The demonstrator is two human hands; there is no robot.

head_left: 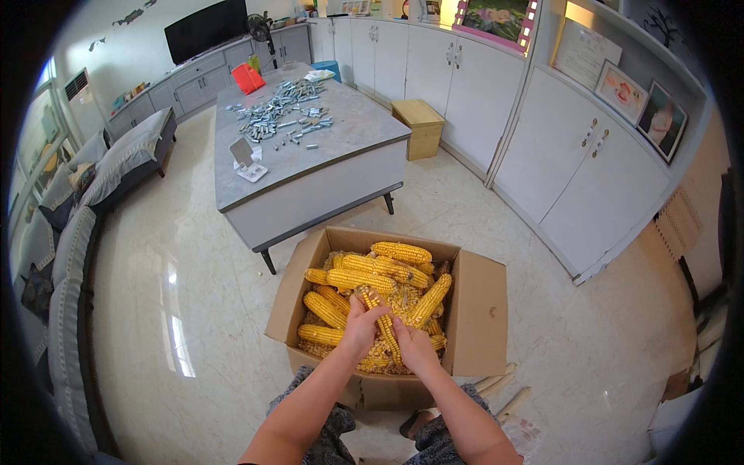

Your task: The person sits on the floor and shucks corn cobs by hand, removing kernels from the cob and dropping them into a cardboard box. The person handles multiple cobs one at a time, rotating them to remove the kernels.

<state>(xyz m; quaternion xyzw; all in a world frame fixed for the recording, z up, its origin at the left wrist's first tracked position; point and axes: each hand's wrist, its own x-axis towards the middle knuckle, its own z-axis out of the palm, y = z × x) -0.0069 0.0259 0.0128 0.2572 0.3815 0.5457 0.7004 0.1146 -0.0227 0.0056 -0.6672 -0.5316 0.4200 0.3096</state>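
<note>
An ear of dried yellow corn point(386, 331) is held between my two hands over an open cardboard box point(480, 311). My left hand point(361, 326) grips its upper left side, the thumb lying across the kernels. On the lower right side, my right hand point(414, 344) has its fingers and thumb on the same ear. Some kernels look gone near the ear's far end. Several whole corn ears point(360, 280) lie in the box around it, and one ear point(430, 300) leans at the right. Loose kernels point(407, 299) lie among and beneath them.
A grey-topped table point(360, 131) with a heap of small metal cylinders point(276, 113) stands just beyond the box. Bare cobs point(494, 375) lie on the floor at the right. A wooden stool point(422, 131) stands by white cabinets point(482, 87). A sofa point(72, 302) lines the left.
</note>
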